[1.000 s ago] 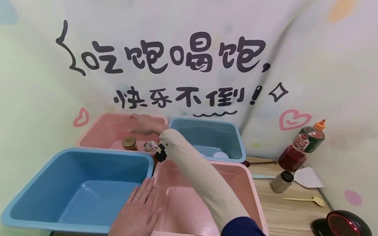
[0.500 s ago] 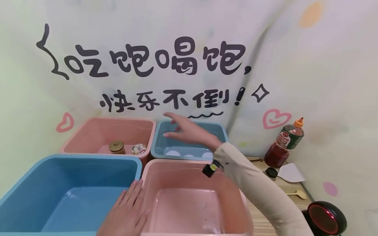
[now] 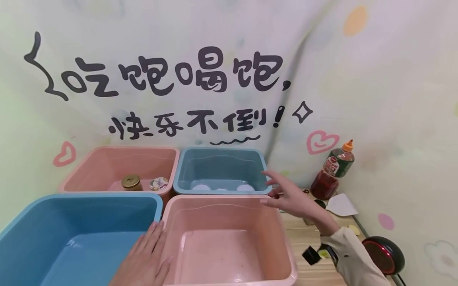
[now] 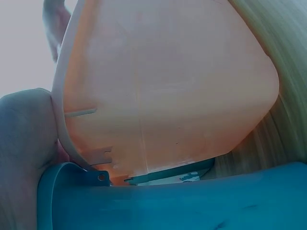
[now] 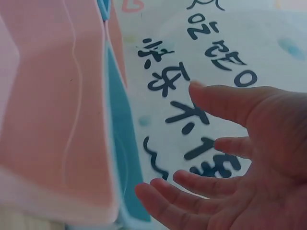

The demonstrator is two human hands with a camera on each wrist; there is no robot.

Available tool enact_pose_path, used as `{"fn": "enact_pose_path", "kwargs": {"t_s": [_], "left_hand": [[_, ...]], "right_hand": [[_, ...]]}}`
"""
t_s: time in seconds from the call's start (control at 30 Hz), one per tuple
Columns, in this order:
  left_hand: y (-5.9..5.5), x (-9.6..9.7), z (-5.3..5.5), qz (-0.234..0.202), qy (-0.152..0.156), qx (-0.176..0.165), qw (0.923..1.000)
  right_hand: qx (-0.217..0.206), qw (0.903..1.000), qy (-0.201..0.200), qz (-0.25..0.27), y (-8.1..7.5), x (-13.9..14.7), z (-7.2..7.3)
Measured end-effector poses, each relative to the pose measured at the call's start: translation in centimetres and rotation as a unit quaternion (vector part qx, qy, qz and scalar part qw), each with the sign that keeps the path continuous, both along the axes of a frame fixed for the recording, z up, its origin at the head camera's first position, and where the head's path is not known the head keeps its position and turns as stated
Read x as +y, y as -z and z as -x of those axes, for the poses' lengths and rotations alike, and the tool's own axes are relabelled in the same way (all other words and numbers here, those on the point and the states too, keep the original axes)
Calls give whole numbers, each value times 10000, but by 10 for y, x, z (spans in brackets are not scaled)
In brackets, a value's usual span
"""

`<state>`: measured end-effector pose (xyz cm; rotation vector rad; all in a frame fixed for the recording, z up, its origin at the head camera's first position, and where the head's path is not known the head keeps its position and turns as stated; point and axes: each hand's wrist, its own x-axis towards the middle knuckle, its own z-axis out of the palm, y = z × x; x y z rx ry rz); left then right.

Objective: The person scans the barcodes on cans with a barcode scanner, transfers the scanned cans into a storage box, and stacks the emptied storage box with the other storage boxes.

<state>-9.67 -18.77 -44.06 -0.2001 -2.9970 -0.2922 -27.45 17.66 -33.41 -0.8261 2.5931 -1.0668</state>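
Note:
My left hand (image 3: pixel 143 254) rests flat over the adjoining rims of the front blue bin (image 3: pixel 86 196) and the front pink bin (image 3: pixel 222 197). In the left wrist view, that hand (image 4: pixel 26 129) lies against the rims of the two bins. My right hand (image 3: pixel 291 198) holds nothing. Its fingers are spread and slightly bent, above the far right corner of the front pink bin. The right wrist view shows the same hand (image 5: pixel 230 167) with its palm bare, beside the bins. A black-lidded jar (image 3: pixel 319 204) is partly hidden behind this hand.
A gold-lidded jar (image 3: pixel 131 182) and a round patterned tin (image 3: pixel 159 183) sit in the rear pink bin (image 3: pixel 134 149). White round items (image 3: pixel 245 188) lie in the rear blue bin (image 3: pixel 222 150). Rightward stand a sauce bottle (image 3: pixel 330 169), a white spatula (image 3: pixel 341 205) and a black red-ringed object (image 3: pixel 383 255).
My right hand has moved from over the rear pink bin, across the rear blue bin, to the right. The left hand stays on the rims while the head view has turned rightward.

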Motion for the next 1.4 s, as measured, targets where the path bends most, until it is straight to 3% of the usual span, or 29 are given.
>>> {"fn": "enact_pose_path", "kwargs": {"t_s": [0.17, 0.3, 0.4, 0.5, 0.67, 0.8, 0.97, 1.27, 1.4], "left_hand": [[0, -4, 0, -1, -46, -104, 9999], [0, -6, 1, 101, -30, -113, 9999], [0, -7, 1, 176, 12, 22, 9998], [0, -6, 1, 191, -3, 111, 9998], [-1, -4, 2, 167, 16, 1, 9999], [-2, -4, 3, 94, -5, -71, 9999], [-3, -7, 4, -40, 21, -417, 9991], [-2, -10, 6, -405, 125, -295, 9987], [-8, -9, 10, -681, 173, -589, 9958]], "right_hand": [[53, 9992, 278, 276, 28, 25, -16], [-663, 9931, 546, 796, 48, 32, -26], [-1374, 9812, 660, 1181, 59, 32, -31], [-1671, 9749, 693, 1299, 67, 32, -35], [-1947, 9683, 878, 1297, 71, 33, -39], [-2102, 9650, 805, 1344, 74, 33, -39], [-2120, 9643, 707, 1419, 76, 32, -41], [-2028, 9669, 706, 1376, 78, 35, -43], [-1985, 9669, 799, 1389, 77, 40, -46]]}}
